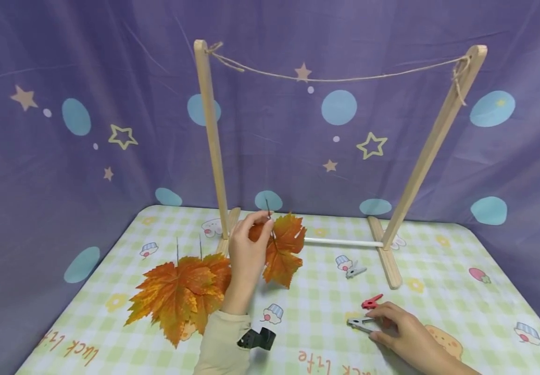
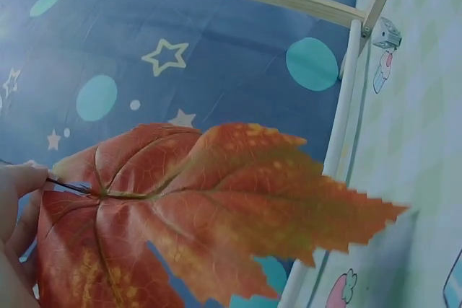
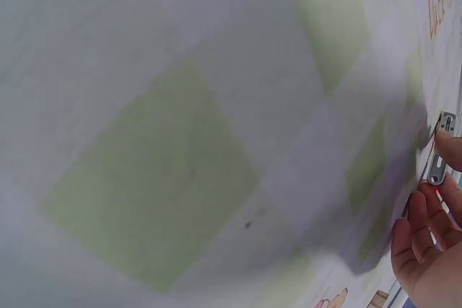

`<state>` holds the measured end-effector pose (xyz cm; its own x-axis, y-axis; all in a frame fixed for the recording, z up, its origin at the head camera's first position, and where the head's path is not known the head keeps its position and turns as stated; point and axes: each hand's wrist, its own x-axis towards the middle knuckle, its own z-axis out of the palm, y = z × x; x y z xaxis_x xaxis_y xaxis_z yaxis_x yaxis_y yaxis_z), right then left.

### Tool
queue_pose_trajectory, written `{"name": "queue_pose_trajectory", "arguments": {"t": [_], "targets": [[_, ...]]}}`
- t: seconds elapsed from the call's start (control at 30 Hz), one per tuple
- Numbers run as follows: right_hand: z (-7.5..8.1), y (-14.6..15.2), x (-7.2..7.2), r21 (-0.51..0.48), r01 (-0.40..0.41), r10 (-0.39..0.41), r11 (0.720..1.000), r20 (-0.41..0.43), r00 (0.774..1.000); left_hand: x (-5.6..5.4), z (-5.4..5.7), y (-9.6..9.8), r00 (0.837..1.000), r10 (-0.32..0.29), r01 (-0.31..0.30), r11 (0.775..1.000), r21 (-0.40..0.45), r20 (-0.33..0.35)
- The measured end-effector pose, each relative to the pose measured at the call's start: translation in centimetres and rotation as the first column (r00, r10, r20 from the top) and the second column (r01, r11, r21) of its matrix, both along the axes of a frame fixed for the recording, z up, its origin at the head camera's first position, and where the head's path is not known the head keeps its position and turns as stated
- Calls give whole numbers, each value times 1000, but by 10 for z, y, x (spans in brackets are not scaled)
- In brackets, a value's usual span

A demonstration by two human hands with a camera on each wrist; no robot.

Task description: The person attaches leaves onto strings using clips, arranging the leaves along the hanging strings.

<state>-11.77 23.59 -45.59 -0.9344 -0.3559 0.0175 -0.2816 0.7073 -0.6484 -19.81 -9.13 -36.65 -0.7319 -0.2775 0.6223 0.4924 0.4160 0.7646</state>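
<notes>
My left hand (image 1: 246, 252) pinches the thin dark stem of an orange-red artificial maple leaf (image 1: 285, 255). In the left wrist view, the leaf (image 2: 216, 200) spreads out from the fingertips, its veins showing. More maple leaves (image 1: 176, 291) lie overlapping on the table to the left, their stems pointing up. Down at the right, my right hand (image 1: 403, 330) holds a grey clothespin (image 1: 358, 324) by its handle ends, between thumb and forefinger. The right wrist view catches this clothespin (image 3: 437, 167) at its edge. Just beyond it lies a red clothespin (image 1: 372, 301).
A wooden frame stands at the back, with a left post (image 1: 213, 140), a right post (image 1: 434, 146) and a sagging twine (image 1: 335, 80) between them. A white rod (image 1: 340, 241) joins the bases. Another grey clothespin (image 1: 355, 271) lies near the right foot (image 1: 388, 260).
</notes>
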Motion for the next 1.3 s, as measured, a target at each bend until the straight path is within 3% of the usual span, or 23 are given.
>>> {"name": "queue_pose_trajectory", "arguments": {"t": [0.1,0.23,0.4,0.7,0.93,1.03,1.2,1.3], "targets": [[2,0,0,-1,13,-13,1000,-6,1000,1,5,-2,997,-75,74,994,80,11],[3,0,0,11,2,-2,1000,-23,1000,1,12,-6,980,-198,192,967,167,23],[6,0,0,34,1,-1,999,-9,1000,-5,21,-11,964,-262,251,953,173,44],[9,-2,1,76,-15,19,997,-49,999,-20,38,-26,976,-213,214,976,-28,39],[5,-1,1,54,-19,21,998,-26,999,-31,51,-41,976,-200,214,958,-189,92],[3,-1,1,45,-28,29,999,-16,999,-37,55,-48,981,-178,192,955,-224,83],[3,0,0,28,-33,33,999,-11,999,-49,60,-61,994,-95,105,965,-242,53],[4,0,0,19,-28,28,999,4,1000,-57,64,-68,996,-77,85,956,-280,38]]}}
